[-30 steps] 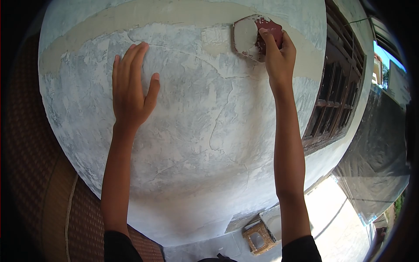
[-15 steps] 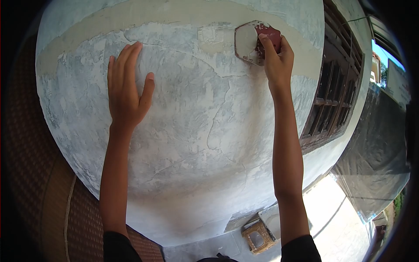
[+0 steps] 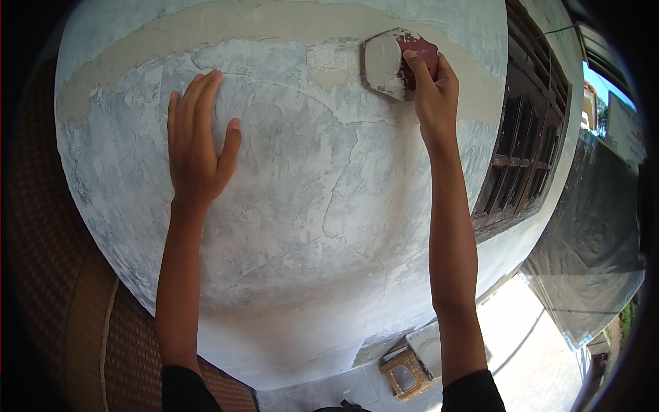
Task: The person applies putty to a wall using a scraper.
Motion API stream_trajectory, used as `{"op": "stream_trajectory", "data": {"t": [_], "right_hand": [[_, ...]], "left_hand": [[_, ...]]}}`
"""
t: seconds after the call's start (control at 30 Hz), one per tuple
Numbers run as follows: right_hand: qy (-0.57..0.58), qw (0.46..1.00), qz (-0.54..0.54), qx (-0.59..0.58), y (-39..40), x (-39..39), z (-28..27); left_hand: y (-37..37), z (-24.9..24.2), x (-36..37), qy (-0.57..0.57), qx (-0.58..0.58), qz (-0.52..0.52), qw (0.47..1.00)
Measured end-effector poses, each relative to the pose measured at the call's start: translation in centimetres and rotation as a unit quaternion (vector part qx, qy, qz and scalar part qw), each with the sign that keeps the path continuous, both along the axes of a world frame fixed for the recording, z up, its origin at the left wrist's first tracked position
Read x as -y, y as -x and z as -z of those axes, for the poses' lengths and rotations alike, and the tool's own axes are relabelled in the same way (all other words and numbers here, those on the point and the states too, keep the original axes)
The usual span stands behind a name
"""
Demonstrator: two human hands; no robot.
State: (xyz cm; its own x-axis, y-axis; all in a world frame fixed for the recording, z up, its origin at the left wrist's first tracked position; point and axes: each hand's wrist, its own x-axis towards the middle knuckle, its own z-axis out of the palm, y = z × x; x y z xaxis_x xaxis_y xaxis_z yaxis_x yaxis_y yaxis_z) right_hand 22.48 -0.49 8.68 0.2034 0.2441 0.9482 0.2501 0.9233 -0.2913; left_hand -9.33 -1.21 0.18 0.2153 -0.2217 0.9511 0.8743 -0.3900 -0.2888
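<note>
A patchy white and grey wall (image 3: 274, 172) fills the middle of the view, with a beige band of plaster curving across its upper part. Against it, high on the right, my right hand (image 3: 436, 96) grips a dark red putty scraper (image 3: 423, 53), thumb on the near face. Pale putty (image 3: 383, 62) coats the scraper's left part. Just left of the blade is a rough, roughly square putty patch (image 3: 331, 63). My left hand (image 3: 200, 141) is raised at the wall on the left, fingers stretched out and thumb apart, holding nothing.
A dark wooden shuttered window (image 3: 522, 151) is set into the wall at the right. Below stands a brown stool (image 3: 405, 374) on the pale floor, beside a whitish panel. Dark sheeting (image 3: 583, 233) hangs at the far right, and a brown woven surface (image 3: 48, 226) lies at the left.
My right hand and the putty scraper have shifted slightly left and up, and the scraper is turned a little. My left hand stays almost in place.
</note>
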Motion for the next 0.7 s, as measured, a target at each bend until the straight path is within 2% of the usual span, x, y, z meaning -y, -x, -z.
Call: {"op": "stream_trajectory", "data": {"t": [0.1, 0.17, 0.27, 0.4, 0.5, 0.6, 0.67, 0.7], "right_hand": [[-0.013, 0.997, 0.059, 0.037, -0.7, -0.9, 0.1], [0.029, 0.999, -0.005, -0.030, -1.4, -0.2, -0.2], [0.010, 0.999, -0.031, -0.021, -1.0, 0.4, -0.2], [-0.013, 0.999, 0.022, 0.028, -0.8, -0.8, 0.1], [0.022, 0.999, 0.006, -0.030, -2.2, 0.1, -0.3], [-0.020, 1.000, -0.020, 0.001, -1.6, -0.5, -0.2], [0.004, 0.997, 0.054, 0.046, -0.7, -0.7, 0.3], [-0.002, 0.999, 0.044, 0.033, -0.9, -0.9, 0.5]], "left_hand": [[0.0, 0.0, 0.0, 0.004, 0.002, -0.001, 1.000], [0.1, 0.0, -0.1, 0.001, 0.004, -0.003, 1.000], [0.0, 0.0, -0.1, -0.003, -0.002, 0.001, 1.000], [-0.1, 0.0, 0.0, 0.003, 0.003, 0.001, 1.000], [-0.1, 0.0, 0.1, 0.001, 0.006, 0.006, 1.000], [-0.1, 0.0, 0.1, 0.002, 0.007, 0.003, 1.000], [-0.1, 0.0, -0.1, 0.004, 0.007, -0.001, 1.000], [0.0, 0.0, -0.1, 0.003, 0.005, 0.001, 1.000]]}}
